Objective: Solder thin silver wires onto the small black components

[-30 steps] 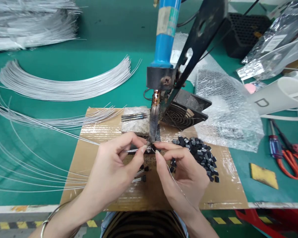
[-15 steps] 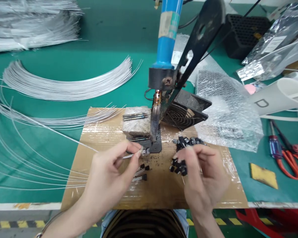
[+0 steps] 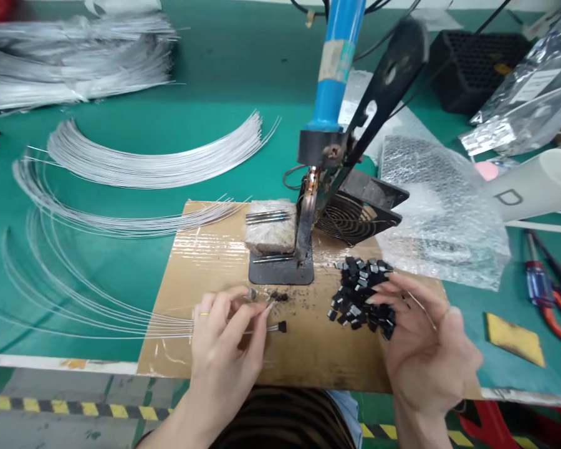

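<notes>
My left hand (image 3: 231,346) is closed in a pinch among white wires (image 3: 168,325) that run under it. Small black connectors (image 3: 282,327) sit on the wire ends just past its fingertips. My right hand (image 3: 432,340) lies at the edge of a pile of small black connectors (image 3: 362,290), fingers partly spread, with the fingertips at the pile. A thin strand of solder wire (image 3: 421,307) is held across its fingers. Behind the hands, a blue-handled soldering iron (image 3: 333,81) points down in a black stand (image 3: 378,81).
Beneath everything is a cardboard sheet (image 3: 318,355). A wrapped block (image 3: 270,236) with thin metal rods stands beside the iron tip, near a black fan (image 3: 350,215). Bundled white wires (image 3: 144,169) lie left. Bubble wrap (image 3: 439,206), a yellow sponge (image 3: 514,338) and a screwdriver (image 3: 537,280) lie right.
My left hand has come down from beside the iron's base to the wire ends on the cardboard. My right hand has moved right, its fingers opening over the connector pile. The view has shifted left.
</notes>
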`<state>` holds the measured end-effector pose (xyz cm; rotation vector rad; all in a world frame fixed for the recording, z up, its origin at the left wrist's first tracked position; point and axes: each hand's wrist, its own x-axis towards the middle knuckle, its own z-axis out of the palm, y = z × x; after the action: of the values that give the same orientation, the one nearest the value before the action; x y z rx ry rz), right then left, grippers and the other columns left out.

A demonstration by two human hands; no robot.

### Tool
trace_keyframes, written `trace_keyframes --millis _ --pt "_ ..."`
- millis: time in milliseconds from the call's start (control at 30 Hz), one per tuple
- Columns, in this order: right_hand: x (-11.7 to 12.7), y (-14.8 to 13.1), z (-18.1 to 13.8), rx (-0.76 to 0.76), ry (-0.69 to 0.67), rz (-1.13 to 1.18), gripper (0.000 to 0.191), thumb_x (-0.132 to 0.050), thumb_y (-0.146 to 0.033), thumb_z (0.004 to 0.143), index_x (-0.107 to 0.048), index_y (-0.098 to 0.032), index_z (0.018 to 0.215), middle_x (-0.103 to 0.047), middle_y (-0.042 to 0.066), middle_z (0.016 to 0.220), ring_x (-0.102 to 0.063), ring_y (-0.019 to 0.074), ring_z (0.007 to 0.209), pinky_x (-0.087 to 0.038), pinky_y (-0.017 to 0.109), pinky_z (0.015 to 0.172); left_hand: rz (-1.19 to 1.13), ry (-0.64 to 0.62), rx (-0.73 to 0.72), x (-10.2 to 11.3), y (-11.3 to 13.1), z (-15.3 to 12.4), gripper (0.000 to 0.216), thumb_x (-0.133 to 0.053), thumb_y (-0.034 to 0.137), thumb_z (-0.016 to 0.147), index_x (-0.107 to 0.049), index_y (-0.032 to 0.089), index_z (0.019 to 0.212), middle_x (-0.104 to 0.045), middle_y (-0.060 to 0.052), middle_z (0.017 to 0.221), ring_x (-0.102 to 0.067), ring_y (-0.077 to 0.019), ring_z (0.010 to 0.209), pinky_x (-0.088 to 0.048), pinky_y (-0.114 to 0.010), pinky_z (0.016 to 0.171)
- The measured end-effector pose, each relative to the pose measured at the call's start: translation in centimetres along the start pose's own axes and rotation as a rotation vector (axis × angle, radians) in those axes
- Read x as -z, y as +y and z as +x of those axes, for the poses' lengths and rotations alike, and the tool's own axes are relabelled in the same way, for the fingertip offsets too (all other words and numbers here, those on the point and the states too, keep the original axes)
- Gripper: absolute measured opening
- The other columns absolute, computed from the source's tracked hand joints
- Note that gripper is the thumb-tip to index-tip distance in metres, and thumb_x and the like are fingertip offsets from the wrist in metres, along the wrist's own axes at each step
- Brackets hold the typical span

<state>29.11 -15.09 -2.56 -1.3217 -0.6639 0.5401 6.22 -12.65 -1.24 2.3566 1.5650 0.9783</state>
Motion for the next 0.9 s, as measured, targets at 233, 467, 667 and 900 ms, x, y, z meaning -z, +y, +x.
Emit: trace_keyframes --millis 233,467,667,900 --pt "0.6 0.4 -0.3 -0.076 -0.031 -0.014 0.041 -0.043 -0.043 0.108 -0.076 -0.018 0.104 -0.075 0.004 0.084 -0.069 0.0183 0.072 -0.054 0.035 0.068 0.057 0.007 0.024 1.9 -3.4 3.0 0.005 -0.067 0.017 0.097 -0.07 0.021 0.098 -0.068 -0.006 0.101 -0.067 -0.0234 0.096 -0.054 -0.04 0.086" --pt "1.1 1.0 -0.7 -0.114 -0.007 -0.047 0.041 -0.049 -0.049 0.104 -0.074 -0.017 0.097 -0.074 0.004 0.088 -0.068 0.0175 0.073 -0.054 0.034 0.069 0.249 -0.049 -0.011 1.7 -12.8 10.3 0.011 -0.066 0.028 0.096 -0.072 0.019 0.095 -0.065 -0.011 0.1 -0.06 -0.0321 0.099 -0.05 -0.048 0.088" --pt "0.9 1.1 -0.6 -0.118 -0.013 -0.101 0.042 -0.05 -0.049 0.105 -0.075 -0.017 0.097 -0.074 0.005 0.088 -0.068 0.0177 0.073 -0.054 0.035 0.069 0.161 -0.128 -0.075 1.6 -14.8 11.8 0.015 -0.064 0.03 0.096 -0.072 0.023 0.085 -0.07 -0.007 0.095 -0.063 -0.0275 0.096 -0.052 -0.042 0.087" --pt "0.9 1.0 -0.6 -0.13 -0.015 -0.131 0.041 -0.053 -0.05 0.105 -0.075 -0.016 0.096 -0.073 0.005 0.088 -0.068 0.0179 0.072 -0.054 0.035 0.069 0.025 0.058 0.006 3.0 -14.6 11.8 0.013 -0.072 0.032 0.093 -0.07 0.023 0.084 -0.075 -0.004 0.095 -0.069 -0.0241 0.093 -0.054 -0.039 0.087"
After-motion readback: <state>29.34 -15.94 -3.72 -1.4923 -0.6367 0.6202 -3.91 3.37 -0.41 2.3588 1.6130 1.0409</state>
